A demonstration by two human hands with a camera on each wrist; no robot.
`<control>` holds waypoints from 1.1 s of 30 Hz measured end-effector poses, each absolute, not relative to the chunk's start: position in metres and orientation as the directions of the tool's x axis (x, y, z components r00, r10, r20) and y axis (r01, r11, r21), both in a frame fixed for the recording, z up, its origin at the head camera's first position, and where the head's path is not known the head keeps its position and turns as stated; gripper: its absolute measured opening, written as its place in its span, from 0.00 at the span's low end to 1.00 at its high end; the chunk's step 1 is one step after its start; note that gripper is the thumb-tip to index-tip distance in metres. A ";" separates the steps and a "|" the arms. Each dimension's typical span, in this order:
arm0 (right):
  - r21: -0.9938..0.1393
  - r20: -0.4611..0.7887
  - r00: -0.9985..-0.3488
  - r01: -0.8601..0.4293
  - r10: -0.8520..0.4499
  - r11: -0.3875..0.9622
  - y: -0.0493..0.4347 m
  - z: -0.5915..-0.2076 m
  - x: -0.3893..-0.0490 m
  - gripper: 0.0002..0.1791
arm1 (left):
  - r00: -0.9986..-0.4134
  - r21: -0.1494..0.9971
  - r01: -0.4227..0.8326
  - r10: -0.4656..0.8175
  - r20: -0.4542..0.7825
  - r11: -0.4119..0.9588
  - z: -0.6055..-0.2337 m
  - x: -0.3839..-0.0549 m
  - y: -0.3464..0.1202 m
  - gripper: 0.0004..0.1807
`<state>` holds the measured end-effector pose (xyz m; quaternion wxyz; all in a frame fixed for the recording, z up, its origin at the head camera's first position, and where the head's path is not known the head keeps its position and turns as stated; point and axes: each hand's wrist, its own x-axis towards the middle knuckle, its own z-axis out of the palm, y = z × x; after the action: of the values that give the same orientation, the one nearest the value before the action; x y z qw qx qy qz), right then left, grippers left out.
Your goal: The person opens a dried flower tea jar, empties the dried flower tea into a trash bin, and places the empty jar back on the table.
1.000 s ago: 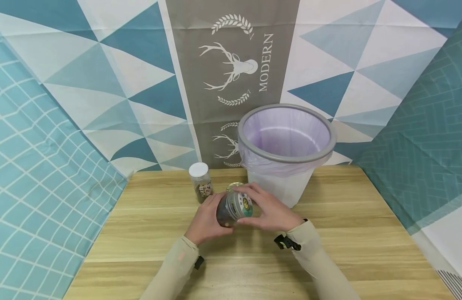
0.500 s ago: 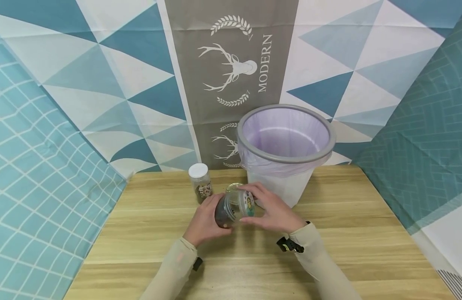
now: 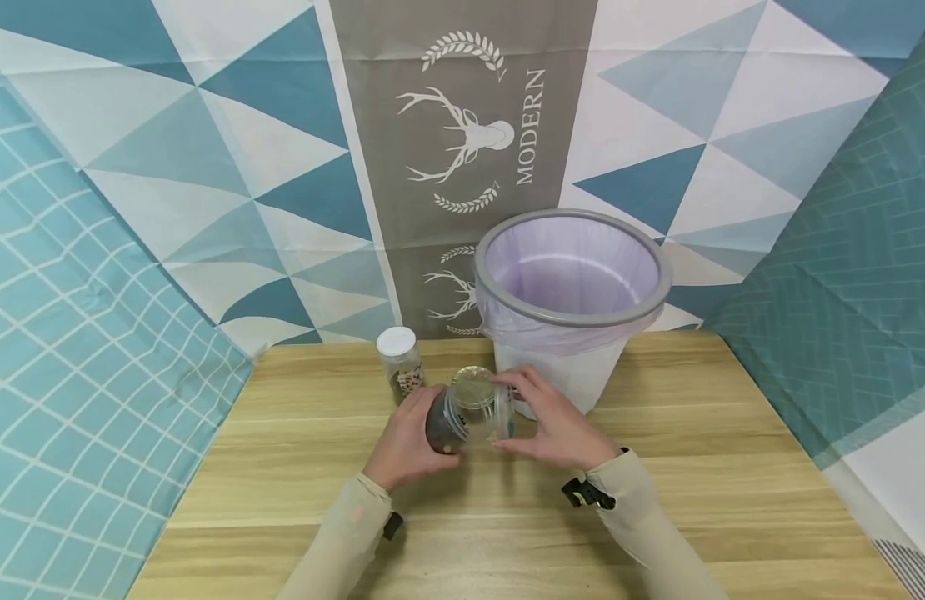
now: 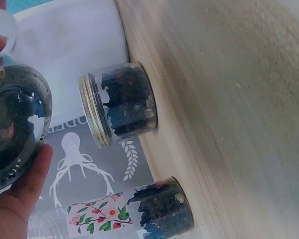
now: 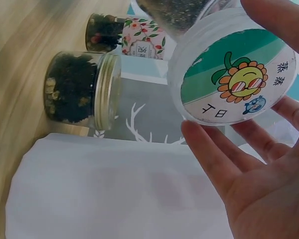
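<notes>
In the head view my left hand (image 3: 406, 437) grips a tilted clear jar (image 3: 442, 423) of dark contents, its mouth turned right. My right hand (image 3: 560, 429) pinches a clear round lid (image 5: 234, 74) by its rim, just right of that mouth. A sunflower sticker covers the lid's face in the right wrist view. Between jar and lid the head view shows a see-through stretch; whether they still touch, I cannot tell. Behind them stands a gold-lidded jar (image 4: 129, 102) holding dark dried pieces. To its left is a taller white-capped jar (image 3: 402, 367) with a flowered label.
A white bin (image 3: 556, 375) with a grey rim and purple liner stands at the back right, close behind my right hand. Patterned cloth (image 3: 462, 167) hangs behind the wooden table (image 3: 297, 467) and along both sides.
My right hand has drawn the lid to the right, away from the jar's mouth. The jar in my left hand has shifted slightly left. The gold lid behind now shows more fully.
</notes>
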<state>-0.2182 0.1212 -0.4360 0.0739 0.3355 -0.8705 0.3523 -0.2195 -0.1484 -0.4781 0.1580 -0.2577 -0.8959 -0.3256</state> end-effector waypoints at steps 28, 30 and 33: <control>-0.542 0.189 -0.815 -0.552 -0.548 0.634 0.117 -0.484 -0.220 0.50 | -0.817 0.505 0.564 0.352 0.458 0.653 -0.475 -0.220 -0.147 0.52; -0.548 0.172 -0.819 -0.541 -0.547 0.638 0.116 -0.487 -0.220 0.49 | -0.817 0.506 0.564 0.351 0.458 0.653 -0.475 -0.220 -0.147 0.52; -0.559 0.156 -0.821 -0.532 -0.549 0.636 0.115 -0.491 -0.221 0.48 | -0.818 0.507 0.562 0.347 0.459 0.654 -0.474 -0.220 -0.147 0.52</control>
<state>-0.2208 0.1154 -0.4914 -0.0142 0.2990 -0.9044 0.3042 -0.2196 -0.1472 -0.4740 0.1629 -0.2540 -0.8946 -0.3296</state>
